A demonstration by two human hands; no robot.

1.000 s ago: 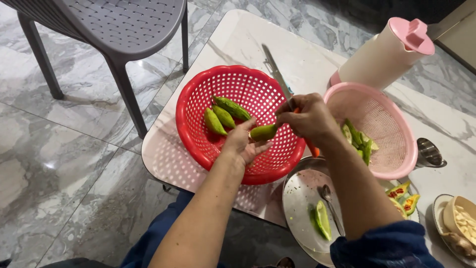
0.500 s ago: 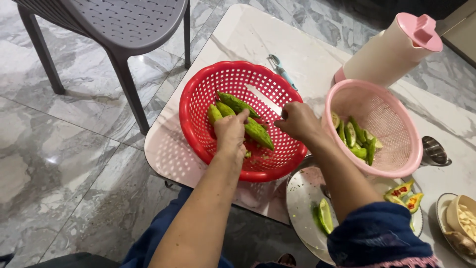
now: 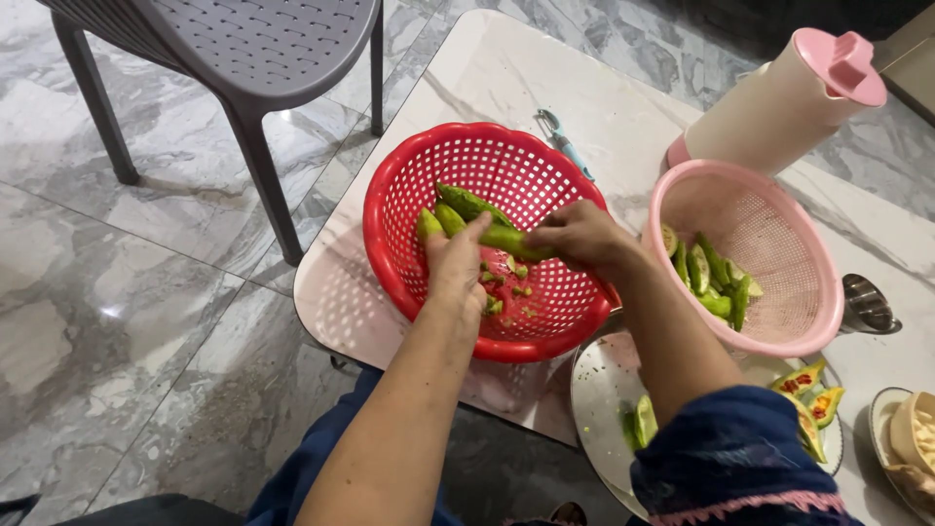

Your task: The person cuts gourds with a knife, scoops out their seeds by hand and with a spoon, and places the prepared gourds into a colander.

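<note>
Both hands, left (image 3: 456,261) and right (image 3: 582,234), grip one green gourd (image 3: 508,237) over the red basket (image 3: 409,175) near the desk's front edge; scraps could spill outside, or fingers slip.

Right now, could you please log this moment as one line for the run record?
left hand: on green vegetable | right hand: gripping same vegetable | location: over red basket | nearby: pink basket of cut pieces

- The round red plastic basket (image 3: 487,239) sits on the white marble table (image 3: 506,83).
- The round pink plastic basket (image 3: 745,255) stands right of it.
- The pink-lidded cream jug (image 3: 784,102) stands far right.
</note>
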